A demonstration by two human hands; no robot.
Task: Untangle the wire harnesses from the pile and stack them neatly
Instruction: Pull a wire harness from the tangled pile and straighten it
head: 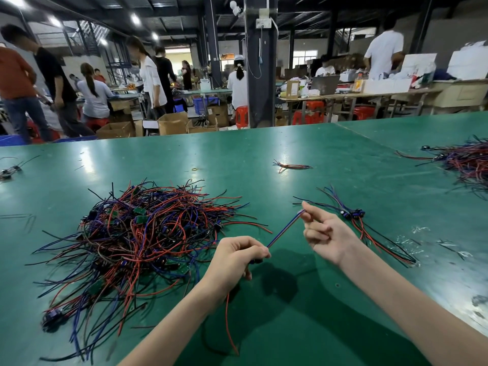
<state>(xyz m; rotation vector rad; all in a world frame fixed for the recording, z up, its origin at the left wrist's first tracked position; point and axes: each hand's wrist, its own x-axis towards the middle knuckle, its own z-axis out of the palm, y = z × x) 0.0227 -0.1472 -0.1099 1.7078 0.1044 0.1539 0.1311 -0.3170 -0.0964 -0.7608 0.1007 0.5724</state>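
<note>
A big tangled pile of wire harnesses [137, 241], red, blue and black wires with small green boards, lies on the green table [237, 159] to the left. My left hand [235, 257] grips one harness [284, 229] at its connector end; its red and black tails hang below my wrist. My right hand [320, 231] pinches the far tip of the same wires, held taut between both hands above the table. Just beyond my right hand lies a small stack of straightened harnesses [367, 228].
A few loose wires [290, 166] lie mid-table. Another large heap of harnesses [467, 162] sits at the far right, and a small bunch [10, 170] at the left edge. Plastic scraps [412, 244] litter the right side. People work at benches beyond the table.
</note>
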